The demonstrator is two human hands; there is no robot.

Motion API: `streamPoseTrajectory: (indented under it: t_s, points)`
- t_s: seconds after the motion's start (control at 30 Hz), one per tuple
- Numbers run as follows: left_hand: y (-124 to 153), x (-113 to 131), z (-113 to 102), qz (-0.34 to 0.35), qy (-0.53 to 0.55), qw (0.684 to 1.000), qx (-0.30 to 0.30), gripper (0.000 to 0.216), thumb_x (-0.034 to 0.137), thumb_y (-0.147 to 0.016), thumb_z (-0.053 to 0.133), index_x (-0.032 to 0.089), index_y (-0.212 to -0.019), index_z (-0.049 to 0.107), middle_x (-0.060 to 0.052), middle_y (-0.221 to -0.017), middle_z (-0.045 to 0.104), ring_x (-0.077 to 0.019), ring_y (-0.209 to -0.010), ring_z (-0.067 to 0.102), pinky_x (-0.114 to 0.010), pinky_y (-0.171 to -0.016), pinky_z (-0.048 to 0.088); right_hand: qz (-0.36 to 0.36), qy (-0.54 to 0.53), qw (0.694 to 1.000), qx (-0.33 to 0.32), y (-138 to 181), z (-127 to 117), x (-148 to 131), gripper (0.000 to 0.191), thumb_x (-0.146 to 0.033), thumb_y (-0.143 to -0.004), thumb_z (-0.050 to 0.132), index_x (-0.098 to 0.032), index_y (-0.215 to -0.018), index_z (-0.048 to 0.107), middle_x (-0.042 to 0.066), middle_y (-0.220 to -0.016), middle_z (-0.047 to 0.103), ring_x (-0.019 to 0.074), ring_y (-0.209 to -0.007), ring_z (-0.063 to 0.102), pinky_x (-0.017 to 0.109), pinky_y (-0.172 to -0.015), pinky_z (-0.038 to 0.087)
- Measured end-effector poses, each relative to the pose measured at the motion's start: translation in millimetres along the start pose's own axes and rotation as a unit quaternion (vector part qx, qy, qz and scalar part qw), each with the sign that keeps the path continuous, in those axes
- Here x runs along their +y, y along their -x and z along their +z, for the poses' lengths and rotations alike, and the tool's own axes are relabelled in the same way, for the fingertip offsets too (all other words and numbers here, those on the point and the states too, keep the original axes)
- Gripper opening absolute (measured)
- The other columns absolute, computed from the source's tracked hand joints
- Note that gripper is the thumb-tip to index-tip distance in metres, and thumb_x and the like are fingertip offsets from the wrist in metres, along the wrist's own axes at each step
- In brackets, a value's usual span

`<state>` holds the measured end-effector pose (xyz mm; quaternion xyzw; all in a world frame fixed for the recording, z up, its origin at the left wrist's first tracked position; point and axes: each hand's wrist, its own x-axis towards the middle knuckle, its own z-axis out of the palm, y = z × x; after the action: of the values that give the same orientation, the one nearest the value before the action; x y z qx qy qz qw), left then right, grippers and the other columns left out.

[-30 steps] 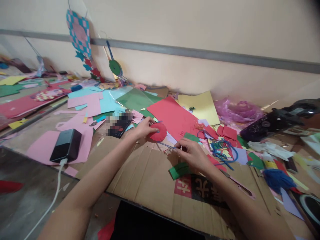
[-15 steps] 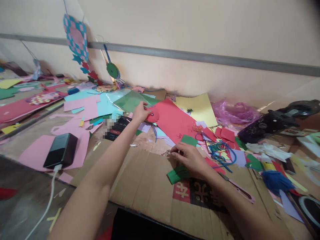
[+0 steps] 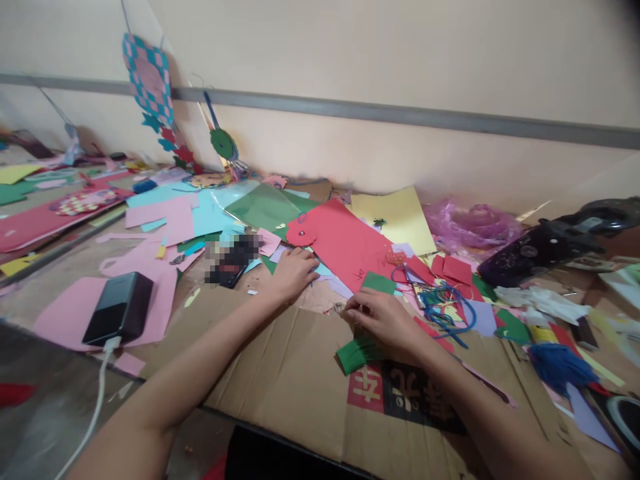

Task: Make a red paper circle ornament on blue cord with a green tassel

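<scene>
My left hand is closed, fingers curled down over paper scraps at the edge of the cardboard; whatever is under its fingertips is hidden. Just beyond it lies a red scalloped paper flower on a large red sheet. My right hand pinches thumb and fingers together beside a cluster of tiny bits; what it holds is too small to make out. A folded green paper strip lies under this hand, and a green paper piece sits just behind it.
A flattened cardboard sheet covers the front. A tangle of blue cord lies right of the hands, near a black bottle-like object. On the left are a phone and a black power bank with a white cable.
My left hand has left the red paper flower and come down and to the right, closer to my right hand. My right hand stays almost where it was, still pinched.
</scene>
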<state>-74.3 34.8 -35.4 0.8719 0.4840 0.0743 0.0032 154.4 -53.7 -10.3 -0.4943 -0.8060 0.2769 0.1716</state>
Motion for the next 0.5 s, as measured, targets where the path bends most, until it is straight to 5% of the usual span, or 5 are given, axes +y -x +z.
streamPoseTrajectory:
  t_s: [0.13, 0.3, 0.5]
  points:
    - [-1, 2, -6, 0.046, -0.053, 0.997, -0.016, 0.016, 0.019, -0.088, 0.057, 0.017, -0.091, 0.072, -0.014, -0.103, 0.070, -0.0285, -0.101, 0.060, -0.043, -0.086, 0.036, -0.002, 0.004, 1.000, 0.015, 0, -2, 0, 0.016, -0.015, -0.090, 0.056, -0.018, -0.086, 0.071, 0.005, -0.089, 0.068, 0.0161, -0.079, 0.060, 0.025, -0.068, 0.039]
    - [-3, 6, 0, 0.064, -0.036, 0.997, 0.031, 0.019, 0.007, -0.083, 0.054, 0.015, -0.080, 0.071, -0.017, -0.091, 0.071, -0.0292, -0.095, 0.062, -0.045, -0.088, 0.036, -0.002, 0.002, 1.000, 0.015, -1, -6, 0, 0.015, -0.018, -0.090, 0.057, -0.017, -0.084, 0.070, 0.005, -0.086, 0.067, 0.0158, -0.076, 0.059, 0.025, -0.066, 0.038]
    - [-2, -3, -11, -0.027, 0.133, 0.989, 0.052, 0.018, 0.018, -0.086, 0.055, 0.019, -0.074, 0.068, -0.009, -0.083, 0.071, -0.0235, -0.084, 0.062, -0.037, -0.082, 0.040, -0.018, -0.042, 0.997, 0.069, -4, -6, 13, 0.014, -0.019, -0.089, 0.056, -0.019, -0.086, 0.069, 0.005, -0.087, 0.068, 0.0176, -0.081, 0.061, 0.028, -0.069, 0.042]
